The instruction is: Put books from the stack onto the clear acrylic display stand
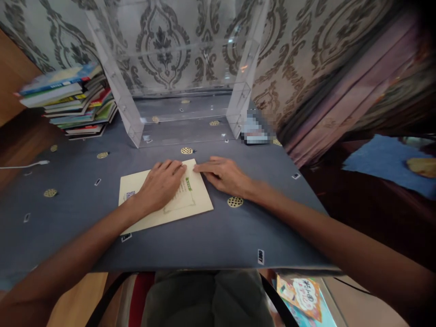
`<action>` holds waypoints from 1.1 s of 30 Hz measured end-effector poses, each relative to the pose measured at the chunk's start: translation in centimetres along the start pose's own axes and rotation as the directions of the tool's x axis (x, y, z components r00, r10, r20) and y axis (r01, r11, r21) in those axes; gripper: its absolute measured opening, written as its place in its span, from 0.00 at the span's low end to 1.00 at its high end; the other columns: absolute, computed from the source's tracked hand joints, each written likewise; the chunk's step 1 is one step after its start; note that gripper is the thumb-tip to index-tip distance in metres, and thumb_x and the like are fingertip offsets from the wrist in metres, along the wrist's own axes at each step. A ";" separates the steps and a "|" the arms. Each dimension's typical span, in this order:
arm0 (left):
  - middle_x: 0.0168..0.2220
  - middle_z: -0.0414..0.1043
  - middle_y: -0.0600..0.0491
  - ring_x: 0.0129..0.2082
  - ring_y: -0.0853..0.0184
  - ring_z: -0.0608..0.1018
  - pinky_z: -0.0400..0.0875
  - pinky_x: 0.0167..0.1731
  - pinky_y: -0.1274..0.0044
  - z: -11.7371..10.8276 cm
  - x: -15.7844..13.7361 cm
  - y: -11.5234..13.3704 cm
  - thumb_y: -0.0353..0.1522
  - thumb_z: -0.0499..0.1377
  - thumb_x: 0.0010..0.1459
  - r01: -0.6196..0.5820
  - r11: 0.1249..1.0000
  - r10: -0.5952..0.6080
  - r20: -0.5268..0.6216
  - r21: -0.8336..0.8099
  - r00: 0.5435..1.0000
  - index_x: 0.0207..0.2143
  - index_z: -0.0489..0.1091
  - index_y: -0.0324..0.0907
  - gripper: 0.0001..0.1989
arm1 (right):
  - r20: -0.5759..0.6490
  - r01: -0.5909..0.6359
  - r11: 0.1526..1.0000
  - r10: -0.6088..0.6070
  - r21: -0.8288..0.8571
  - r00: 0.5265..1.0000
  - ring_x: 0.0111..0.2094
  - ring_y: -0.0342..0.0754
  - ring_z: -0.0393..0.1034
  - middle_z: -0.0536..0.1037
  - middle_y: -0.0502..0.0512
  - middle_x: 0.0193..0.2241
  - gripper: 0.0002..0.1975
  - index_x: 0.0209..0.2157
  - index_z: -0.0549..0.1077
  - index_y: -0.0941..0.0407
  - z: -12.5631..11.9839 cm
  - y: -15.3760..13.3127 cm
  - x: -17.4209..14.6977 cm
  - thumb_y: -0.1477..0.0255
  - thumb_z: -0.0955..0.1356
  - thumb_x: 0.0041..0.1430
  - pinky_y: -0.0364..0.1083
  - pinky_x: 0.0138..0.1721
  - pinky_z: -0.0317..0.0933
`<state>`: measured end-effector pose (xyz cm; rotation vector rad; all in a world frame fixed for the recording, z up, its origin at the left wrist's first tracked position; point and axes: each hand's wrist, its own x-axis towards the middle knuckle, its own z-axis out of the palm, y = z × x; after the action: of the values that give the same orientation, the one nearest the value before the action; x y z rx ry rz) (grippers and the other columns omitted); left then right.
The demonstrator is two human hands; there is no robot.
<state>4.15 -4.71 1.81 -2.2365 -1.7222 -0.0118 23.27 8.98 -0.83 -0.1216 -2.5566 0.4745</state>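
Head view, looking down on a table (211, 236) under a grey cloth dotted with small yellow discs. At its middle lies a cream booklet (190, 202), flat, closed, turned a little off square — we read it as a thin book with a faint framed title panel on the cover. Our left hand (160, 184) lies palm down on that cover, fingers loosely together and pointing at the top right corner. Our right hand (226, 175) rests on the cloth just beside the booklet, index finger stretched out and touching that same corner; the remaining fingers are curled under. Neither hand pinches or lifts anything that we can see.

Behind the booklet, well apart from it, stands a clear acrylic shelf (185, 127), nothing inside. To the far left of it a stack of books (73, 102) leans against the patterned wall. A white cable (25, 165) runs in from the left edge. Below the near table edge — a colourful picture book (301, 295) on the floor.
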 end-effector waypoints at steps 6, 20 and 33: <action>0.52 0.73 0.41 0.46 0.55 0.73 0.66 0.40 0.67 0.3 -0.3 -0.1 0.24 0.48 0.67 -0.002 1.000 0.002 -0.015 0.000 1.000 0.53 0.69 0.35 0.16 | -0.005 -0.001 0.989 0.002 0.150 1.000 0.30 0.47 0.70 0.80 0.55 0.29 0.15 0.50 0.74 0.59 -2.0 -5.9 -5.4 0.79 0.62 0.65 0.47 0.34 0.68; 0.64 0.63 0.37 0.65 0.50 0.63 0.62 0.60 0.58 -1.5 -3.2 1.4 0.44 0.47 0.71 -0.025 0.972 0.042 0.070 -0.234 0.997 0.62 0.61 0.35 0.27 | 0.081 0.062 0.998 -0.062 0.002 0.995 0.33 0.48 0.70 0.77 0.55 0.30 0.13 0.41 0.77 0.58 -1.8 -6.7 -4.2 0.70 0.62 0.71 0.48 0.37 0.68; 0.67 0.59 0.39 0.69 0.53 0.59 0.57 0.66 0.56 -1.0 -6.7 3.8 0.45 0.49 0.69 0.041 0.969 -0.028 0.057 -0.243 0.998 0.66 0.55 0.42 0.28 | 0.065 -0.027 1.000 0.028 -0.009 0.997 0.62 0.57 0.65 0.72 0.67 0.59 0.18 0.57 0.71 0.59 2.2 -0.3 1.7 0.69 0.62 0.69 0.63 0.59 0.64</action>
<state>6.12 -12.10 0.55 -2.3982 -1.8777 -0.1842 20.68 8.32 -1.59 -0.1467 -2.6243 0.4864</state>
